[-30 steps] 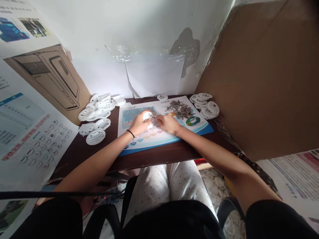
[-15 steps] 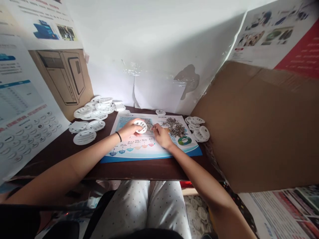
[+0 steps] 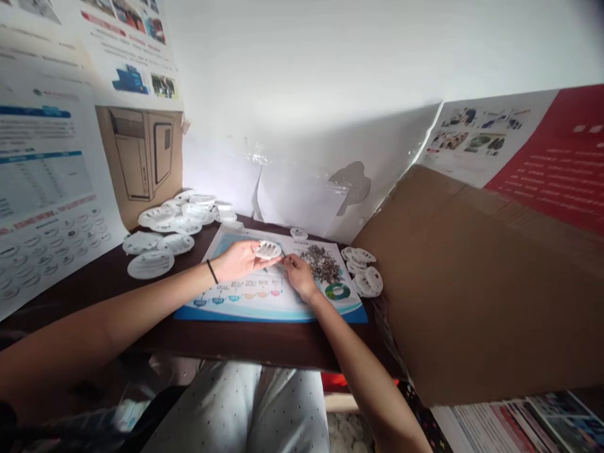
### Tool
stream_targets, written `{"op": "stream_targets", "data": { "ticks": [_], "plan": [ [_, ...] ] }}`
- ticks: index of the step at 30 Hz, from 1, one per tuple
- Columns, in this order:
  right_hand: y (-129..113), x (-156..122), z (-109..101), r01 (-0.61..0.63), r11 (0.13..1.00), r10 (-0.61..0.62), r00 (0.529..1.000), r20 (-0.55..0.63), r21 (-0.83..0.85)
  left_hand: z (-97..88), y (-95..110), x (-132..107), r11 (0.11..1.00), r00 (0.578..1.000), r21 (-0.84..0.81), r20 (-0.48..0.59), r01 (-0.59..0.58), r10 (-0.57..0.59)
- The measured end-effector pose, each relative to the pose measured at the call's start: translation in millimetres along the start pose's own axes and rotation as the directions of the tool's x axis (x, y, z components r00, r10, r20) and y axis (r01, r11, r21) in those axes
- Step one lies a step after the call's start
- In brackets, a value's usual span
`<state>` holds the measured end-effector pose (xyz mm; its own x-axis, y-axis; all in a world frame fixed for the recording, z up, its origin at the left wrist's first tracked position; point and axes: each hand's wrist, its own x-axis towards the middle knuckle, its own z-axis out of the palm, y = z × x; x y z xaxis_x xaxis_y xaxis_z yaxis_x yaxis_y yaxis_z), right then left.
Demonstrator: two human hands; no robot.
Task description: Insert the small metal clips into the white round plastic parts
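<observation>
Cardboard sheet (image 3: 472,283) walling off the right

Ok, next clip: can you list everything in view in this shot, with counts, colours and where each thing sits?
left disc pile: over ten, white, far left of table
right disc pile: several, white, right of mat
lone disc: 1, white, at mat's far edge
held disc: 1, white, in left hand
grey bits: one heap, grey, on mat
printed mat: 1, white and blue, mid-table
table: 1, dark brown, under these
cardboard sheet: 1, brown, right side
wall posters: several, mixed colours, left and upper right
spotted trousers: 1 pair, pale, below table
wristband: 1, black, on left wrist
left hand: 1, holding the disc, over mat
right hand: 1, fingers beside grey bits
</observation>
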<state>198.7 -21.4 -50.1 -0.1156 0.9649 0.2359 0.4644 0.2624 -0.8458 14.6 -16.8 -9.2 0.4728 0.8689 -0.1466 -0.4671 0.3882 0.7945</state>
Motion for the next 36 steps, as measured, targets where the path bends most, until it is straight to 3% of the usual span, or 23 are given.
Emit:
{"op": "stream_targets", "data": {
  "ticks": [6, 9, 15, 21, 28, 32, 36],
  "plan": [
    [7, 6, 0, -0.014, 0.995, 0.006, 0.997, 0.082, 0.101, -12.9, -2, 5, 1.000, 0.996, 0.013, 0.090, 0.020, -0.021],
    [6, 7, -1, 0.008, 0.993, -0.016, 0.998, 0.066, 0.117, -18.6, -4, 7, 0.997, 0.988, 0.059, 0.145, -0.059, 0.050],
    [3, 5, -5, -0.004, 0.996, -0.004, 0.996, 0.094, 0.091, -23.0, -11, 14, 0.989, 0.989, 0.135, 0.142, -0.059, 0.040],
    [1, 2, -9, -0.038, 0.998, 0.031, 0.991, 0.130, 0.051, -11.6, -9, 14, 0.988, 0.999, 0.152, -0.033, 0.011, -0.006],
    [-7, -10, -1, 0.015, 0.995, -0.023, 0.996, -0.087, -0.095, -4.9, -11, 8, 0.974, 1.000, 0.228, -0.027, 0.015, -0.010],
    [-13, -18, 3, 0.053, 0.980, -0.077, 0.990, -0.121, -0.191, -11.5, -12, 9, 0.978, 0.998, 0.205, -0.036, -0.035, 0.043],
    [-15, -21, 3, 0.118, 0.965, -0.151, 0.980, -0.130, -0.233, -14.7, -11, 11, 0.980, 1.000, 0.200, -0.013, -0.005, 0.007]
  ]
}}
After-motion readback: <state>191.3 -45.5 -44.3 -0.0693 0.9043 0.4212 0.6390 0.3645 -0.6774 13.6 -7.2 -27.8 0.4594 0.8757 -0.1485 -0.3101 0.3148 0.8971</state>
